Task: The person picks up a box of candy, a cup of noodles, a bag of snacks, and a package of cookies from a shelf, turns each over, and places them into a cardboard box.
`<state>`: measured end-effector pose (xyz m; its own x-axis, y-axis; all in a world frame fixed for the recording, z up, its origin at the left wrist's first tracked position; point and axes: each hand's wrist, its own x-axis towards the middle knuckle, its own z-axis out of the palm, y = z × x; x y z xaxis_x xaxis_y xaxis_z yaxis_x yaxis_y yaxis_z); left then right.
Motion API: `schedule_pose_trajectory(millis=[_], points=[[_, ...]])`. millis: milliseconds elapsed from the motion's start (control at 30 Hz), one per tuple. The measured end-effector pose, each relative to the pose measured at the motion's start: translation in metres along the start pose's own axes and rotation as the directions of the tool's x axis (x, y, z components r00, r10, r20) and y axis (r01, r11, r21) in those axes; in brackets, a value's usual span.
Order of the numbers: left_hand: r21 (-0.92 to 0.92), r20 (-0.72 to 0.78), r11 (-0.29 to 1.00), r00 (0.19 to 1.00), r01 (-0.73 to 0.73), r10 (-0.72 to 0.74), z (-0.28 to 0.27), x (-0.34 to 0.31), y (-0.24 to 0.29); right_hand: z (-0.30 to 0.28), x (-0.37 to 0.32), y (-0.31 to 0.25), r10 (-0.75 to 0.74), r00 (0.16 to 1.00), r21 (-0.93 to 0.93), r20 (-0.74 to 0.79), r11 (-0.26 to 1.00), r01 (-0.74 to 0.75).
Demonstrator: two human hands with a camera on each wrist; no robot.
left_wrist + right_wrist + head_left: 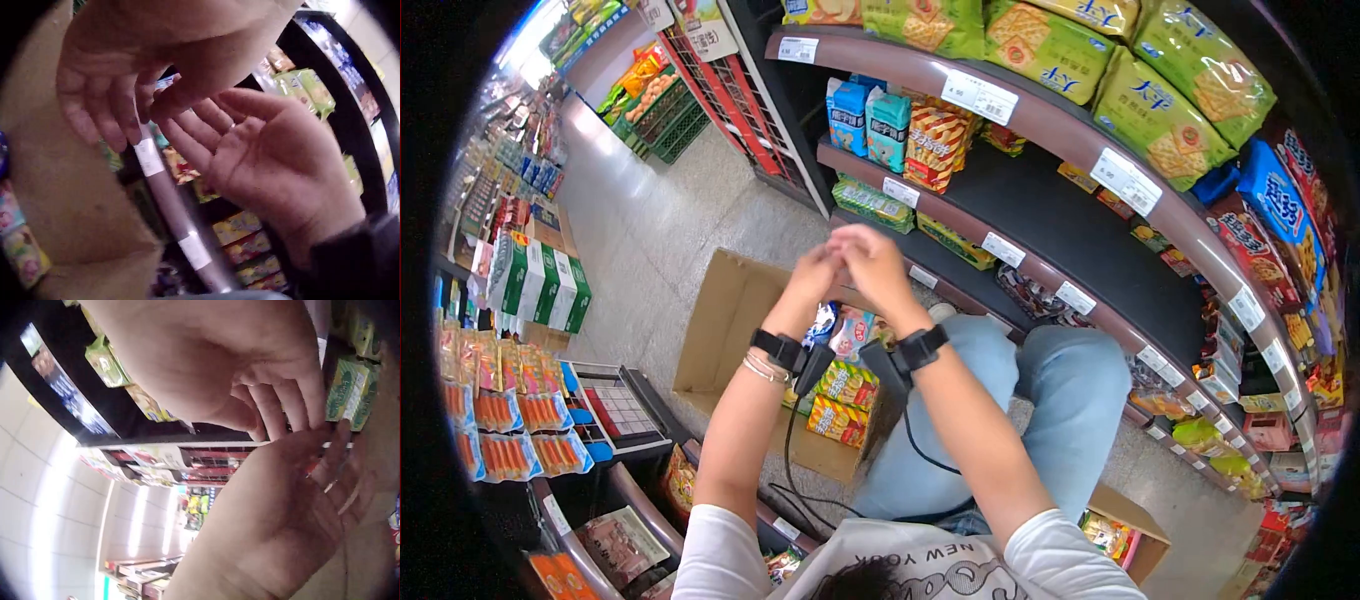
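Observation:
My left hand (810, 278) and right hand (874, 268) meet in front of me, above the far side of an open cardboard box (718, 315). Their fingers are loosely bent and overlap at the tips. In the left wrist view, the right hand (275, 159) shows its palm, with nothing held in it. The right wrist view shows the left hand (281, 519) close against the fingers of the other. Below the forearms, the box holds yellow-green snack packs (838, 422), a pink pack (853, 330) and a blue-and-white pack (822, 325).
Curved store shelves on the right hold green cracker packs (1045, 50), with small blue and teal packs (888, 125) lower down. A second box (1135, 530) stands by the legs. Sausage packs (505, 450) hang at left. Black cables (790, 455) trail from the wrist cameras.

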<state>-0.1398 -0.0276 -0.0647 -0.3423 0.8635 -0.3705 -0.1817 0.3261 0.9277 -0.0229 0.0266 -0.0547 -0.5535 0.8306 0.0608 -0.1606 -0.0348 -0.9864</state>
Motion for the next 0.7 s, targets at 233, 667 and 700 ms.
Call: schedule_pose_trajectory(millis=[233,667,700], points=[[-0.283,0.043,0.954,0.993,-0.096,0.112,0.090,0.027,0.059,-0.098,-0.002,-0.050,0.011,0.994,0.221,-0.112,0.975,0.014],[-0.310,-0.241,0.896,0.938,-0.318,0.249,0.162,0.129,0.070,-0.156,0.058,-0.021,0.100,0.978,0.285,-0.183,0.958,-0.045],[-0.274,-0.270,0.901,0.926,-0.336,0.263,0.161,0.134,0.067,-0.158,0.064,-0.017,0.091,0.978,0.252,-0.188,0.967,-0.041]])
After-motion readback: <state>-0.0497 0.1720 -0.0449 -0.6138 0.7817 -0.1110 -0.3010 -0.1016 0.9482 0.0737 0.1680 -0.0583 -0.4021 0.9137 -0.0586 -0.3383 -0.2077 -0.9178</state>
